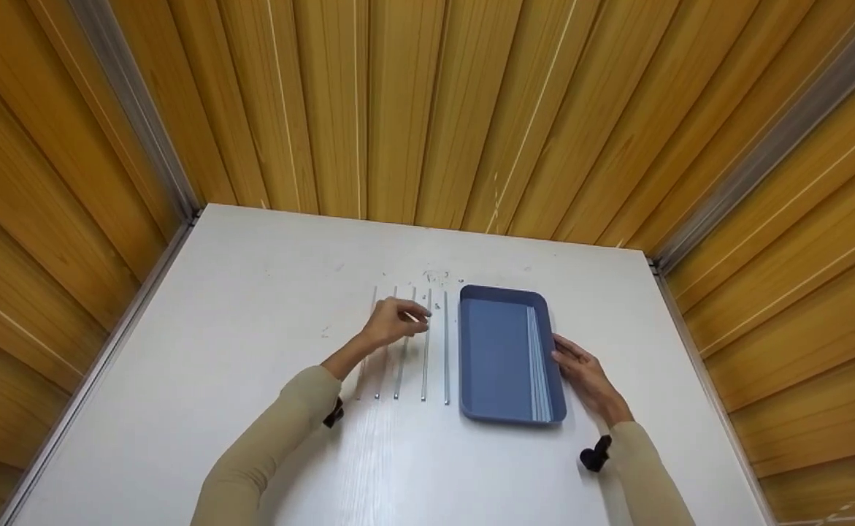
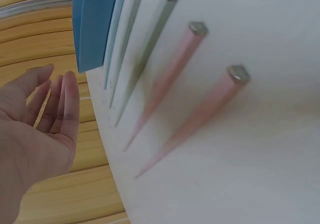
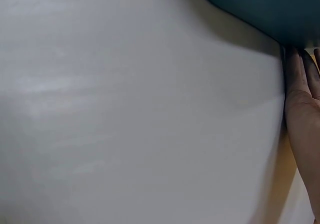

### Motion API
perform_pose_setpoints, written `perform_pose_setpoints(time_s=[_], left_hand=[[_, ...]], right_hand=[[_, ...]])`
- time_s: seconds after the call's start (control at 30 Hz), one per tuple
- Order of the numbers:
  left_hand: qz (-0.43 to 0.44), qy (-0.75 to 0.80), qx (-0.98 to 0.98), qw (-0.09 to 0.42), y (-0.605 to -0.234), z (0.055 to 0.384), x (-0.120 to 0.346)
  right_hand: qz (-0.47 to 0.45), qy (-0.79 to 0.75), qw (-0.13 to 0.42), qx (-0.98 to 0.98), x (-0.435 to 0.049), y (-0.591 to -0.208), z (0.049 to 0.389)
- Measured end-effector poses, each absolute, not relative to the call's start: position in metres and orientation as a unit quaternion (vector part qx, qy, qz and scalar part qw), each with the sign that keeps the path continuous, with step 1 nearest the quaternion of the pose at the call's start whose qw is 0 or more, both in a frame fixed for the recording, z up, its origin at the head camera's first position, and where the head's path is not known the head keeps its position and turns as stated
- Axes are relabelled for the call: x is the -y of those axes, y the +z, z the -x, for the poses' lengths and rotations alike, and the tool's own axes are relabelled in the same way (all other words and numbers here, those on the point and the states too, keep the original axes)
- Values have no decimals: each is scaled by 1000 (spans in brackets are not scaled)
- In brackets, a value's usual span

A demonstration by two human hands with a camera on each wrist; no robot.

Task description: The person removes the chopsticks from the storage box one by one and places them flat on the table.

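My left hand hovers over a row of several chopsticks on the table, its thumb and fingers apart with nothing between them. Up close in the left wrist view, these chopsticks have square metal ends; two are pink and one is green, with paler ones beyond. A blue rectangular tray lies right of the row. Along its right inner wall, several light blue chopsticks lie side by side. My right hand rests its extended fingers against the tray's right outer side, fingertips at the rim.
The white table carries small dark marks and tiny bits beyond the chopsticks. Wood-patterned walls enclose the table at the back and both sides. A black wrist camera hangs below the right sleeve.
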State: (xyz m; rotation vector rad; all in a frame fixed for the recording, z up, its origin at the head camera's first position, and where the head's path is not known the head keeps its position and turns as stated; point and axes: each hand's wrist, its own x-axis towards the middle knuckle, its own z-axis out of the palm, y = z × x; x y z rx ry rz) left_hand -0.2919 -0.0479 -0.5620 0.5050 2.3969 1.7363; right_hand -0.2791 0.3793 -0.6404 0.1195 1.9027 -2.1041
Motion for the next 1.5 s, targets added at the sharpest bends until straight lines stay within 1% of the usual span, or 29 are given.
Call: perform_pose_setpoints(time_s=[0.13, 0.3, 0.43, 0.53, 0.7, 0.83, 1.0, 1.1, 1.27, 1.5], left_hand=[[-224, 573, -783, 96, -550, 302, 12], [-241, 605, -749, 123, -537, 306, -40], [-259, 591, -753, 129, -532, 310, -77], [-269, 548, -782, 125, -537, 317, -94], [-255, 493, -824, 112, -554, 330, -106], [-228, 477, -842, 103, -566, 331, -111], [-183, 496, -838, 138, -584, 329, -122], [-169, 476, -851, 143, -593, 328, -129], [-158, 445, -874, 119, -599, 325, -136], [-134, 436, -882, 118, -605, 323, -150]], right_hand=[[-44, -732, 146, -664, -383, -639, 277], [-51, -741, 135, -655, -383, -639, 277], [-51, -740, 139, -656, -380, -640, 278], [-48, -738, 152, -656, -377, -640, 279], [-47, -740, 164, -650, -376, -640, 278], [-45, -740, 160, -652, -374, -639, 278], [-42, -741, 158, -651, -373, -640, 279], [-47, -743, 156, -649, -373, -640, 279], [-46, -749, 149, -645, -375, -640, 278], [-40, -741, 143, -654, -377, -639, 274]])
